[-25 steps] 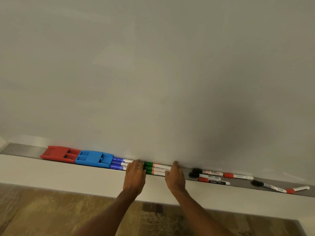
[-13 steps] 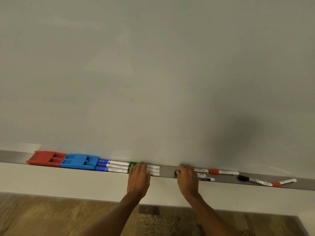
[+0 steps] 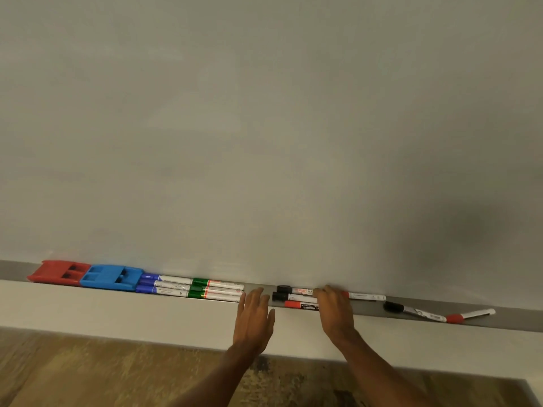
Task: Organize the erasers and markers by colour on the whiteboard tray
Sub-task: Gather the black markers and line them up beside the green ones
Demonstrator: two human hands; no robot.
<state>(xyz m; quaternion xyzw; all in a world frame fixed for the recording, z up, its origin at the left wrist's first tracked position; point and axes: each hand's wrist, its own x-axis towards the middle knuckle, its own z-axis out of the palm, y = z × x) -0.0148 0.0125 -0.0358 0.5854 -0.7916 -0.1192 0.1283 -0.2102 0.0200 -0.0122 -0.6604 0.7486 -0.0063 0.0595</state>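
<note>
On the grey tray (image 3: 505, 320) a red eraser (image 3: 57, 273) and a blue eraser (image 3: 111, 277) lie at the left. Three blue-capped markers (image 3: 164, 284) and three green-capped markers (image 3: 216, 289) follow in a tight stack. My left hand (image 3: 254, 314) is flat and open just right of the green markers, holding nothing. My right hand (image 3: 333, 306) rests its fingers on a loose group of two black-capped markers (image 3: 289, 292) and a red-capped marker (image 3: 299, 304). Another red marker (image 3: 365, 296) pokes out to the right of that hand.
Farther right on the tray lie a black-capped marker (image 3: 411, 311) and a red-capped marker (image 3: 470, 315), end to end at an angle. The whiteboard (image 3: 264, 127) rises behind the tray. A white ledge (image 3: 117, 315) runs below it, above a brown patterned floor.
My left hand has come off the green markers and moved right. My right hand has slid right onto the black and red group. The view has shifted right.
</note>
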